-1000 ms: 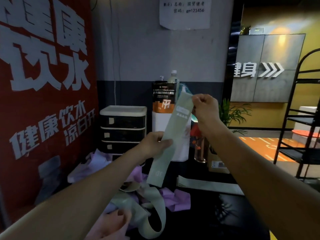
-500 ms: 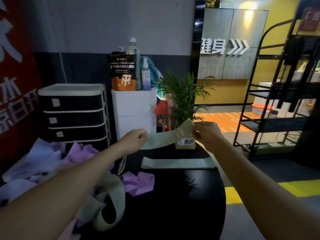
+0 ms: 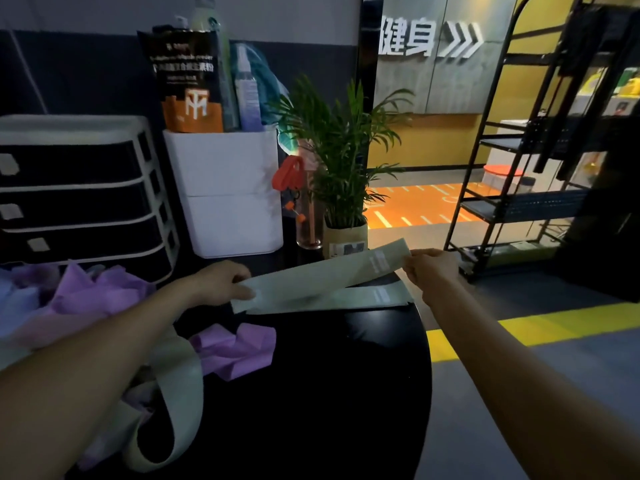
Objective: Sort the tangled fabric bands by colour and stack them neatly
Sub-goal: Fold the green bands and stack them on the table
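Observation:
A pale green fabric band is stretched flat between my hands just above the black table. My left hand pinches its left end and my right hand pinches its right end, which is a little higher. Directly beneath it a second pale green band lies flat on the table. A tangled heap of purple and lilac bands sits at the left, a crumpled purple band lies near the middle, and a pale green loop curls under my left forearm.
A black drawer unit and a white box holding bottles stand at the back. A potted plant stands just behind the bands. The table's curved right edge drops to a grey floor with a yellow stripe. A black rack stands at right.
The green band went from hanging upright to lying level, and both hands have lowered it close over the flat green band on the table. The view has swung right and down.

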{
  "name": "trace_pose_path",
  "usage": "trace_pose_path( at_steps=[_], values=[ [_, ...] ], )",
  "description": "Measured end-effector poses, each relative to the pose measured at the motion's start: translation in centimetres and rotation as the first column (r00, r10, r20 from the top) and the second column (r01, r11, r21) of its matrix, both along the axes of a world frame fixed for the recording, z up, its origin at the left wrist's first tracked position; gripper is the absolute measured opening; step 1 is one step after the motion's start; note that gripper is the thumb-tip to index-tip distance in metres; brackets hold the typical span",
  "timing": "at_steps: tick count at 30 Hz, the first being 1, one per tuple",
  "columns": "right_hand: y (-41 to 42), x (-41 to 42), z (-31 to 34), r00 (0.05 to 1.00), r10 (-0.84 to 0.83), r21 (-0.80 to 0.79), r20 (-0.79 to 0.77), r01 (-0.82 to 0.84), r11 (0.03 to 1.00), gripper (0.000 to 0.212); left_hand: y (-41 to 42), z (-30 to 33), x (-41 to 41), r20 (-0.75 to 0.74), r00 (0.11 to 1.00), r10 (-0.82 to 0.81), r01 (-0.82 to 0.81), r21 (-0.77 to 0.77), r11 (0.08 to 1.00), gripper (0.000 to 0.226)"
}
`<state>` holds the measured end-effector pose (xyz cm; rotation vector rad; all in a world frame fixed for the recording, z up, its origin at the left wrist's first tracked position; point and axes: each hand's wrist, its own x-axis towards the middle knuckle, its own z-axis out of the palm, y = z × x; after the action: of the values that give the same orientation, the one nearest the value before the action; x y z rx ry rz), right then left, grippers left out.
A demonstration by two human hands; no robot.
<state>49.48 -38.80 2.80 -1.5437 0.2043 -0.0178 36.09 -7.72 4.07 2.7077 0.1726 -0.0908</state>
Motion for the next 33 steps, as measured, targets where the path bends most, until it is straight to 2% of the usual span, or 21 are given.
trace_pose_path(
  at_steps=[3, 6, 9, 13, 16, 23, 26, 33],
  values=[
    [-0.4, 1.0, -2.0, 0.999, -0.030, -0.085, -0.020, 0.028, 0.996, 0.024, 1.0, -1.0, 0.7, 0.067, 0.988, 0.142, -0.133, -0.120, 0.984, 0.012],
    [-0.2, 1.2, -3.6, 1.000, -0.029, -0.219, -0.006, 0.027, 0.975, 0.012, 0.4, -2.5, 1.8, 0.105, 0.938, 0.331, -0.246, -0.472, 0.846, 0.015],
    [-0.1, 1.6, -5.1, 0.998, -0.054, -0.301, 0.012, 0.055, 0.952, 0.017, -0.3, -4.2, 2.6, 0.147, 0.879, 0.453, -0.288, -0.593, 0.751, 0.019],
    [0.1, 1.2, -6.0, 0.993, -0.070, -0.365, 0.093, 0.100, 0.926, 0.014, -1.1, -5.7, 3.0, 0.233, 0.824, 0.517, -0.324, -0.556, 0.766, 0.014],
    [0.3, 0.6, -6.3, 0.987, -0.072, -0.426, 0.143, 0.127, 0.896, 0.011, -1.2, -6.5, 2.8, 0.261, 0.817, 0.514, -0.357, -0.470, 0.807, 0.020],
    [0.4, 0.2, -7.0, 0.978, -0.066, -0.547, 0.197, 0.166, 0.820, 0.013, -1.7, -7.0, 2.2, 0.291, 0.800, 0.524, -0.398, -0.395, 0.828, 0.025],
    [0.3, -0.1, -7.0, 0.977, -0.054, -0.547, 0.204, 0.160, 0.822, 0.015, -1.7, -7.3, 1.8, 0.321, 0.791, 0.521, -0.411, -0.350, 0.841, 0.022],
    [0.4, -1.3, -6.2, 0.976, -0.082, -0.523, 0.204, 0.180, 0.833, 0.017, -1.4, -7.4, 1.3, 0.310, 0.789, 0.530, -0.393, -0.407, 0.824, 0.013]
  ],
)
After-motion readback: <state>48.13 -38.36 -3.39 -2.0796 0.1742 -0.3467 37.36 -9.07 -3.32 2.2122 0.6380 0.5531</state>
